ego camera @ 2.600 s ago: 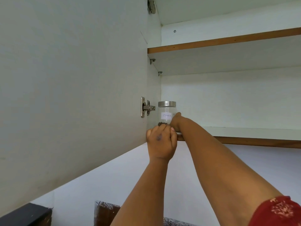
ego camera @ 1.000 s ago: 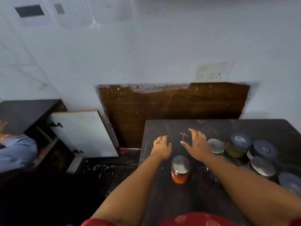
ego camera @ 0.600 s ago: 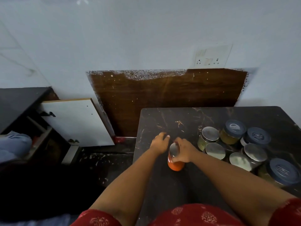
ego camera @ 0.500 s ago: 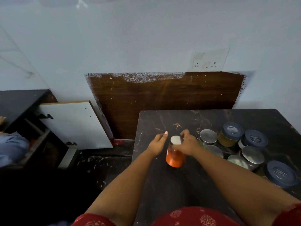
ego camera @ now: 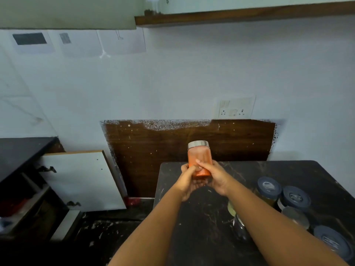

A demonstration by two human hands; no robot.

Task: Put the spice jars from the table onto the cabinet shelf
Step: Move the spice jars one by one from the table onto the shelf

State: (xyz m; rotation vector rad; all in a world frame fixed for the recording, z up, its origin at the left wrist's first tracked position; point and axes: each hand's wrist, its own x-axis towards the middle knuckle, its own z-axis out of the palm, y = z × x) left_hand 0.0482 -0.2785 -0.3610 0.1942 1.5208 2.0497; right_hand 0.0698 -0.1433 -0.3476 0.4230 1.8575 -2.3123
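Above the dark table, clear of its top: one orange spice jar, steel lid, upright, clasped low on its body by the left hand and the right hand, fingers of both curled round it. On the table, right side: a cluster of jars, several blue-lidded, still to be moved. Top of view: cabinet shelf, one clear jar partly visible on it. Progress: early, by my judgement.

Clear orange jar with brushed metal lid; dark marble-look table, glossy
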